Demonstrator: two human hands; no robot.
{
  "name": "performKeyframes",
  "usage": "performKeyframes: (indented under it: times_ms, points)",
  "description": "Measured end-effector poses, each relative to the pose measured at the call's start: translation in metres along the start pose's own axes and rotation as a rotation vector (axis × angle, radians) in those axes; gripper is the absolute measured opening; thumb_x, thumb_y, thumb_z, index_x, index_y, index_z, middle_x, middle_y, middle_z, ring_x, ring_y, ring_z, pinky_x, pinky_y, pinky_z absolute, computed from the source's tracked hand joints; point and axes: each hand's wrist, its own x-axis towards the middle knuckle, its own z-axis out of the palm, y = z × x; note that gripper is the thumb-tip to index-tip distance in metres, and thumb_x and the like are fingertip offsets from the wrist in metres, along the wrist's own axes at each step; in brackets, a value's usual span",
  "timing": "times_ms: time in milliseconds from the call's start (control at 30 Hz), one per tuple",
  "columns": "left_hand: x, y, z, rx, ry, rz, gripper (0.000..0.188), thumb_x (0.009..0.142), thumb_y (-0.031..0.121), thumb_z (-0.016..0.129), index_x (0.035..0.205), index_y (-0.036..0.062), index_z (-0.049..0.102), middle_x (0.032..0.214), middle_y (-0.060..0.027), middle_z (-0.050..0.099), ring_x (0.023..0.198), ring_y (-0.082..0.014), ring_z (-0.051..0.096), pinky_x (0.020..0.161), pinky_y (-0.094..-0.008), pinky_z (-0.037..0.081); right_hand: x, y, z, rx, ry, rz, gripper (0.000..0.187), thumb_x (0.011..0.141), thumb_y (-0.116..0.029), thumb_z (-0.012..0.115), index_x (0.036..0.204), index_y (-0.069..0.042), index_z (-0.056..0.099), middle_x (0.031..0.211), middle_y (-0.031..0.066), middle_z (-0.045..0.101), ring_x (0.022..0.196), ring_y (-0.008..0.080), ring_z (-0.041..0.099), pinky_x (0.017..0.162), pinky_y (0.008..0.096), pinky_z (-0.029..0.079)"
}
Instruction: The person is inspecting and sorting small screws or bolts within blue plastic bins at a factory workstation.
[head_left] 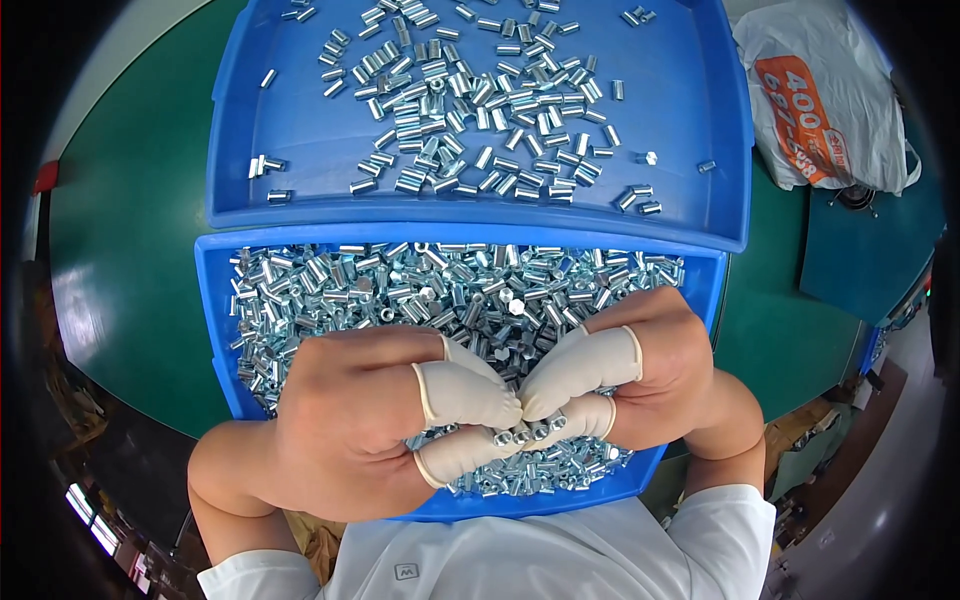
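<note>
My left hand [372,415] and my right hand [630,370] meet over the near blue bin [212,300], with pale rubber cots on thumbs and fingers. Between their tips they pinch a short row of small hex-ended metal sleeves [521,436], silvery, with their ends toward me. Both hands are closed and touch at the fingertips, so I cannot tell which piece belongs to which hand. Below and around them the bin is filled with a thick layer of loose metal sleeves [400,285] of the same kind, lying in all directions.
Beyond the near bin, a shallower blue tray [300,205] holds scattered metal sleeves [440,100], densest in its middle. Both stand on a green tabletop [130,230]. At the far right lies a white plastic bag [850,90] with orange print, beside a dark teal panel [865,255].
</note>
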Motion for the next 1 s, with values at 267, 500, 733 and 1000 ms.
performKeyframes:
  times_ms: [267, 500, 733, 1000]
  points:
    - [0.0010, 0.0001, 0.0014, -0.006, 0.022, -0.006, 0.026, 0.076, 0.006, 0.087, 0.099, 0.0075, 0.075, 0.084, -0.0105, 0.072, 0.067, -0.0263, 0.071, 0.055, -0.0334, 0.055, 0.0028, -0.0032, -0.0005, -0.015, -0.007, 0.023, 0.021, 0.087, -0.022, 0.084, 0.091, -0.002, 0.078, 0.081, 0.0124, 0.077, 0.064, 0.0216, 0.074, 0.054, 0.0273, 0.055]
    - [0.0018, 0.0017, 0.0010, 0.001, 0.032, -0.021, 0.024, 0.076, 0.003, 0.085, 0.097, 0.0071, 0.075, 0.085, -0.0109, 0.073, 0.068, -0.0253, 0.071, 0.055, -0.0324, 0.056, 0.0029, -0.0021, 0.0012, -0.005, 0.004, 0.032, 0.020, 0.086, -0.021, 0.085, 0.091, -0.002, 0.078, 0.080, 0.0119, 0.077, 0.064, 0.0215, 0.075, 0.055, 0.0273, 0.055]
    - [0.0016, 0.0006, 0.0010, -0.026, 0.025, -0.021, 0.025, 0.077, 0.003, 0.085, 0.099, 0.0069, 0.075, 0.086, -0.0104, 0.074, 0.067, -0.0230, 0.072, 0.055, -0.0304, 0.057, -0.0002, -0.0043, 0.0006, 0.013, 0.013, 0.079, 0.023, 0.077, -0.005, 0.086, 0.098, -0.010, 0.077, 0.081, 0.0053, 0.076, 0.066, 0.0188, 0.072, 0.058, 0.0277, 0.053]
    - [0.0023, 0.0004, -0.0016, -0.024, 0.003, -0.013, 0.025, 0.077, 0.002, 0.085, 0.100, 0.0060, 0.074, 0.087, -0.0101, 0.074, 0.068, -0.0218, 0.072, 0.057, -0.0302, 0.057, 0.0020, -0.0061, -0.0005, 0.000, 0.002, 0.074, 0.022, 0.077, -0.004, 0.085, 0.097, -0.010, 0.077, 0.082, 0.0053, 0.075, 0.066, 0.0188, 0.072, 0.057, 0.0284, 0.054]
